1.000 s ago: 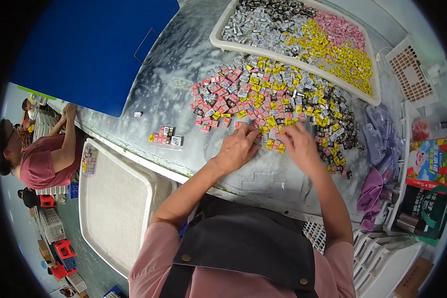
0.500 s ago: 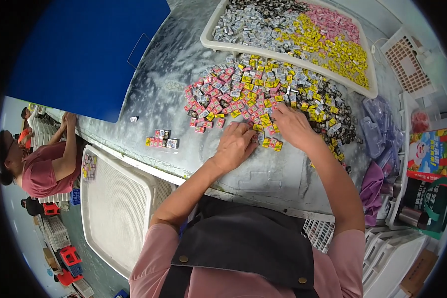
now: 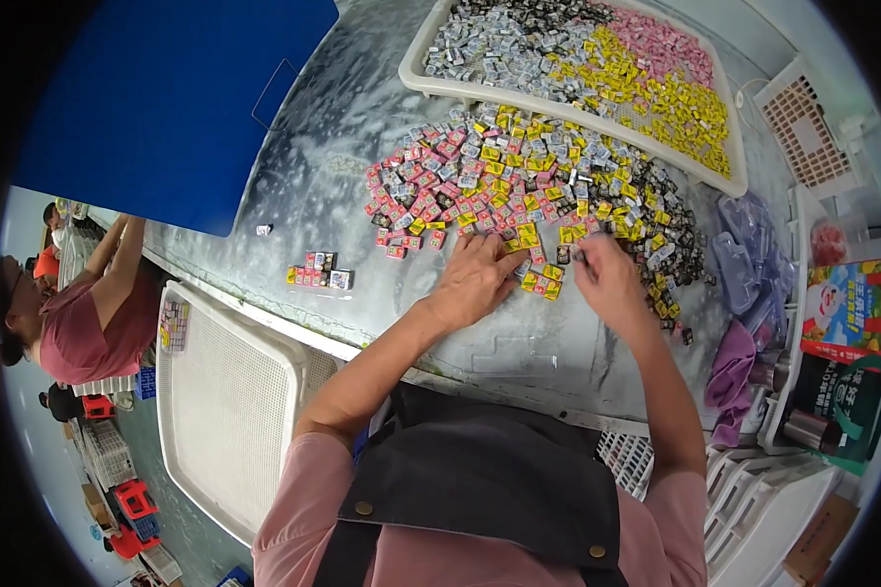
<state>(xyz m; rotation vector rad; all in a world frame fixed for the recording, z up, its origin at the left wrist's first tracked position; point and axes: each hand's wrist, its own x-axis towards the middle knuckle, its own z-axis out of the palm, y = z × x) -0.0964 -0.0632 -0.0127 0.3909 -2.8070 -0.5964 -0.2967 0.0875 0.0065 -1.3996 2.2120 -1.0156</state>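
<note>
Blocks point(image 3: 496, 199) are pink, yellow, black and white — the tabletop point(image 3: 352, 220) mottled grey; board point(image 3: 166, 108) blue; cloth point(image 3: 729, 377) purple.

Grey tbl point(image 3: 308, 186) holds sm. blocks point(image 3: 426, 203), wht tray point(image 3: 413, 72).

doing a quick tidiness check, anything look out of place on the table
One small pale block lies alone at left on the table, apart from the big pile and the small cluster; it looks stray.

one left hand point(image 3: 470, 281) and one right hand point(image 3: 614, 282) are working among small blocks point(image 3: 431, 201) too many to count; one block point(image 3: 263, 230) is lying alone; one filled white tray point(image 3: 504, 96) and one blue panel point(image 3: 166, 108) are showing.
</note>
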